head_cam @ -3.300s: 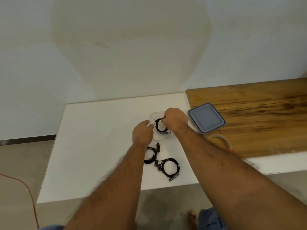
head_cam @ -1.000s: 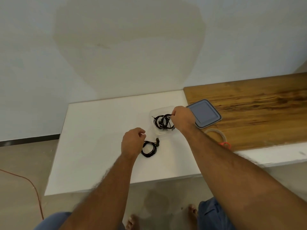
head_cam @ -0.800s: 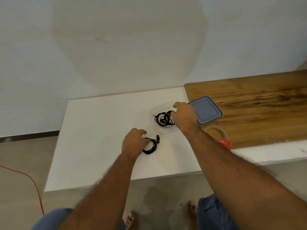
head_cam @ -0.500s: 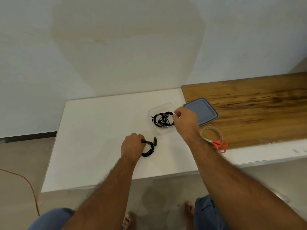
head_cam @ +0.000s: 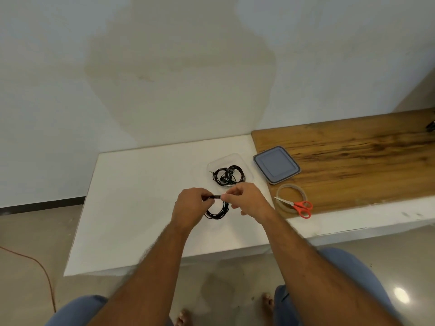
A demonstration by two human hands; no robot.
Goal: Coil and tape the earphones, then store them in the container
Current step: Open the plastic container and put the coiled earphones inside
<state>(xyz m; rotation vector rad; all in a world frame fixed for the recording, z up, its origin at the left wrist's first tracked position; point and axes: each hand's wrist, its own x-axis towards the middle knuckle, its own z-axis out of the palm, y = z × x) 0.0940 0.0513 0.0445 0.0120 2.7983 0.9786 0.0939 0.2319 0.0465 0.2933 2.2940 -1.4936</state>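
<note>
a person is standing at a white table [head_cam: 131, 208], holding a black coil [head_cam: 217, 209] of earphone cable just above its top with both hands. the left hand [head_cam: 191, 208] is pinching the top of the coil between curled fingers and thumb, and the right hand [head_cam: 247, 201] is pinching the same stretch from the other side, fingertips nearly meeting the left's. the rest of the loop is hanging below the two hands, its thin glossy strands lying close together in several turns. whether tape is on it cannot be told at this size.

just beyond the hands a clear container [head_cam: 211, 164] is sitting open on the table, and two more black coils [head_cam: 227, 175] are lying inside it, overlapping, with a plug tip poking out toward the left. they are wound tight and round, earbuds tucked near the middle.

a grey lid [head_cam: 276, 168] is lying flat on a wooden board [head_cam: 353, 156] to the right of the container, close to it but not touching. nearer the front edge of the board a roll of clear tape [head_cam: 292, 188] is lying flat, with red-handled scissors [head_cam: 299, 205] resting across it, blades pointing left.

no brand, label or writing is showing on any of these things.
</note>
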